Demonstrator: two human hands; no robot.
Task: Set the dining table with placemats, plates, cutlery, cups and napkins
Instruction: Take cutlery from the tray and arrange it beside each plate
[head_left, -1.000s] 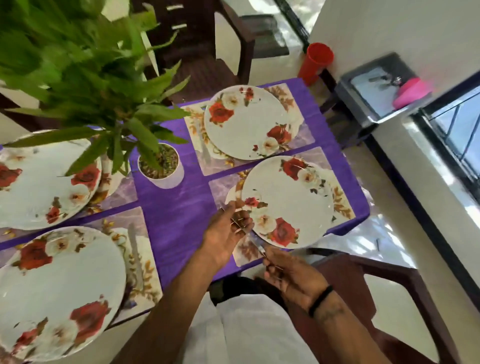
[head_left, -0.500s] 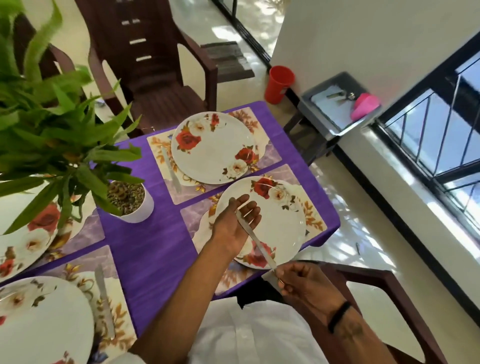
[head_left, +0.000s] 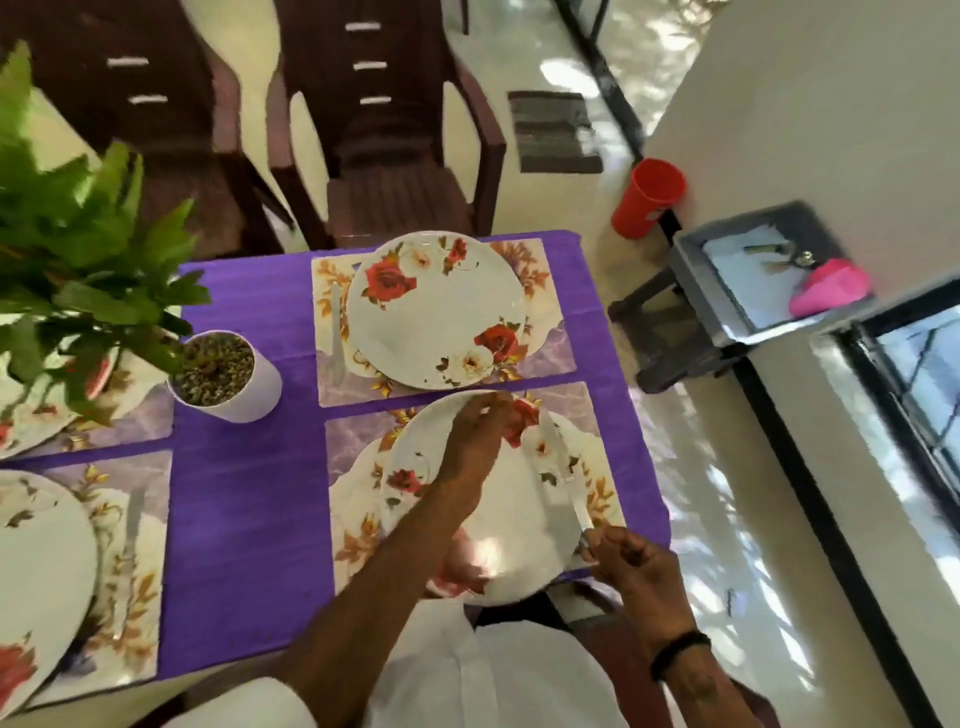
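My right hand (head_left: 636, 569) pinches the handle end of a table knife (head_left: 563, 475). The blade lies along the right rim of the near floral plate (head_left: 509, 525), over its placemat (head_left: 356, 441). Stretched across that plate, my left hand (head_left: 475, 449) has its fingers near the red rose at the far rim and holds nothing. Behind stands a second floral plate (head_left: 436, 317) on its own mat, with a knife (head_left: 336, 332) laid to its left. At the left edge, another plate (head_left: 36, 571) has a knife (head_left: 132, 525) beside it.
A white pot (head_left: 228, 379) with a leafy plant stands on the purple tablecloth (head_left: 249, 493). Dark chairs (head_left: 395, 156) line the far side. On the floor to the right stand a red cup (head_left: 649, 197) and a grey tray (head_left: 691, 270) holding a pink item.
My right hand has carried the knife from above the plate's middle to its right rim. My left hand let go of the blade and reached further across the plate.
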